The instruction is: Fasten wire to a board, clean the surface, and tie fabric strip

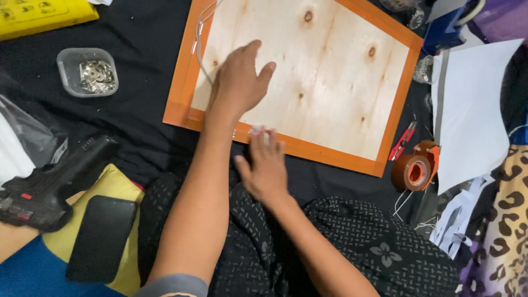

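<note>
While the wooden board (324, 71) lies flat on the black cloth (137, 110), back upward and edged all round with an orange frame (404, 82), both hands work at its near side.

Left hand (237, 82): palm down on the pale plywood near the lower left corner, fingers loosely spread, holding nothing.

Right hand (265, 168): at the near orange edge, fingertips together on a small whitish bit (258, 130); blurred, so whether they pinch it cannot be told.

Thin wire (201, 49): curves over the board's left edge, just beside the left hand.

Clear plastic tub (88, 71): holds small metal pieces, left of the board, well apart.

Brown tape roll (413, 171) and red cutter (402, 142): right of the board's near corner.

White paper sheet (473, 110): farther right.

Black staple gun (49, 184) and dark phone (102, 237): lower left, on a yellow cushion (118, 184).
</note>
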